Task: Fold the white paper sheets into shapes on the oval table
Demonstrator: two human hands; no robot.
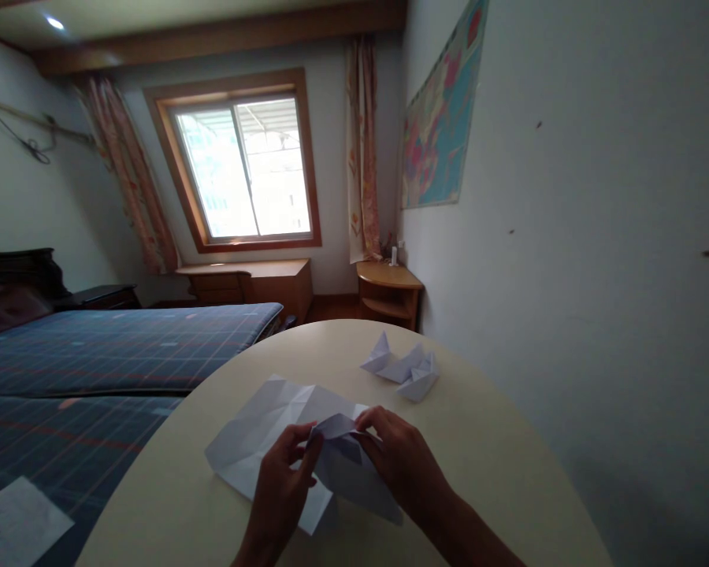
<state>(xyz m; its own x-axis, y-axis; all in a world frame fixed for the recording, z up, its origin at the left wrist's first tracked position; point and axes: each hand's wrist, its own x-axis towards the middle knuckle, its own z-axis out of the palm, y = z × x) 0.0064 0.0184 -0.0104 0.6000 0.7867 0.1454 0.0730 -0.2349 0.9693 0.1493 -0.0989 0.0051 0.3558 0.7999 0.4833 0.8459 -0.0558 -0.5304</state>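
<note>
A partly folded piece of white paper [346,461] is held just above a round cream table [484,449]. My left hand [283,480] pinches its left side with thumb and fingers closed. On its right upper edge my right hand [399,461] is also closed. Under them lies a creased, unfolded white sheet [260,429], flat on the table. Beyond my hands, toward the far side of the table, sit several folded paper boats [405,368] in a small cluster.
A bed with a dark plaid cover [112,346] runs along the table's left side, with a white paper [15,524] on it. A white wall [596,276] stands close on the right. A wooden desk [254,283] and corner shelf [390,291] are under the window.
</note>
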